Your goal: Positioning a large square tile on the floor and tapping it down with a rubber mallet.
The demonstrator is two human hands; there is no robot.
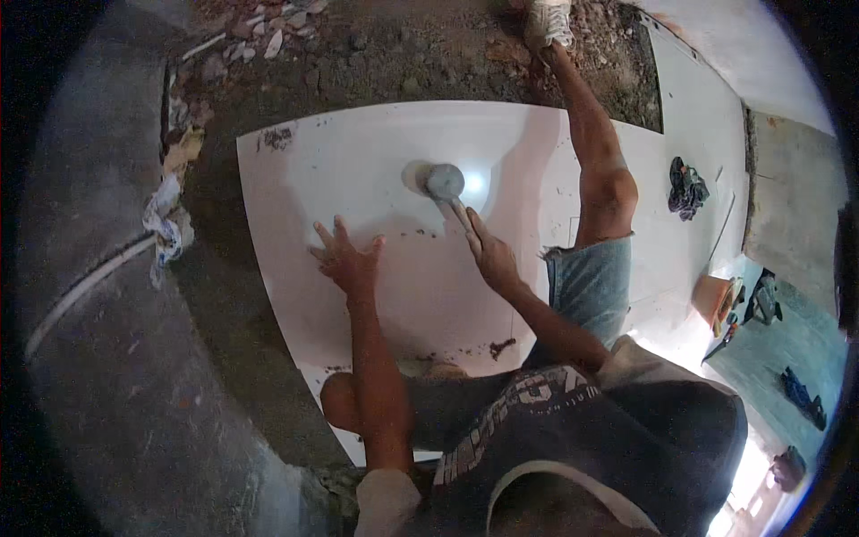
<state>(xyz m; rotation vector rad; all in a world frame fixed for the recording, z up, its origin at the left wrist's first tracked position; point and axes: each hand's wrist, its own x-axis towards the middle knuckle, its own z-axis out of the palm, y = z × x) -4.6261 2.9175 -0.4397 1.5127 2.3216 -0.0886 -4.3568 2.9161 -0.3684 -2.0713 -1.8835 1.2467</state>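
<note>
My right hand is wrapped round the handle of a mallet with a round grey head. The mallet head is over the far part of a large glossy white floor tile, close to a bright reflection of light. Whether it touches the surface I cannot tell. Left of it, my left hand has its fingers spread over the same tile and holds nothing. It is hard to see if the fingers press on the tile. Small dark crumbs of dirt are scattered on the tile.
Dark wet mortar with rubble lies beyond the tile, and more runs along its left side. A white pipe wrapped at its end comes out of the grey left wall. At right are a crumpled black bag and an orange bucket.
</note>
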